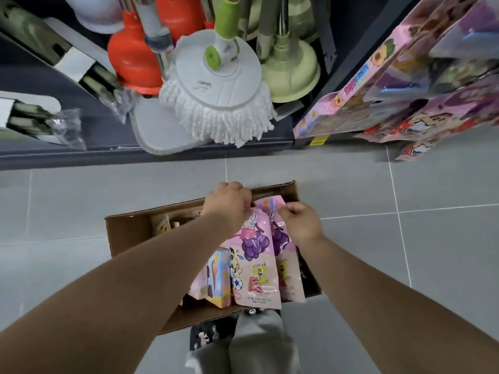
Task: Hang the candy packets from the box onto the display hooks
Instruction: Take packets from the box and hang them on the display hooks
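An open cardboard box (127, 233) sits on the grey tiled floor below me. Over it, two pink grape candy packets overlap. My left hand (228, 205) is shut on the top edge of the front packet (255, 265). My right hand (299, 222) pinches the top of the second packet (282, 238) just behind it. More packets (216, 279) stand inside the box, partly hidden by my left forearm. Pink candy packets (405, 85) hang on the display at the upper right; the hooks themselves are hidden.
A dark low shelf (81, 155) ahead holds a white string mop head (216, 103), orange (135, 55) and pale green plungers (291, 76) and wrapped items at the left. My feet in patterned socks (205, 338) stand just below the box. Grey floor tiles surround it.
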